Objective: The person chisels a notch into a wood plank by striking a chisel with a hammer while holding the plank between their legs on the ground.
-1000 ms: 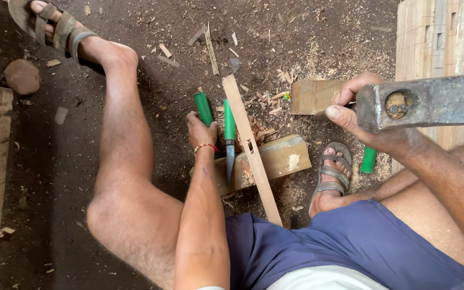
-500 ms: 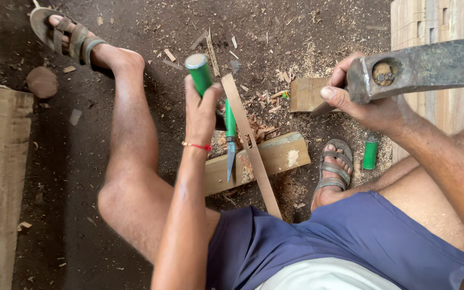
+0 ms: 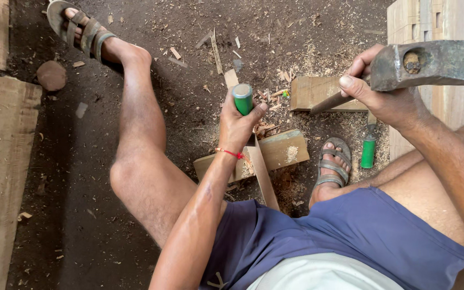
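My left hand (image 3: 240,124) grips a green-handled chisel (image 3: 243,98) held upright over a narrow wooden strip (image 3: 263,177). The strip lies across a wooden block (image 3: 283,151) on the dirt floor. My right hand (image 3: 382,96) is raised at the upper right and holds a heavy hammer (image 3: 436,64) by its wooden handle, close under the rusty metal head. The chisel's blade is hidden behind my left hand.
A second green-handled tool (image 3: 369,150) lies on the ground by my right sandalled foot (image 3: 333,166). Another wooden block (image 3: 318,92) sits beyond it amid wood chips. Planks (image 3: 1,161) line the left edge and stacked boards (image 3: 409,27) the upper right. My left leg (image 3: 135,129) stretches out.
My left hand lifted one green-handled chisel off the strip and now holds it upright. The hammer in my right hand stays raised, shifted slightly.
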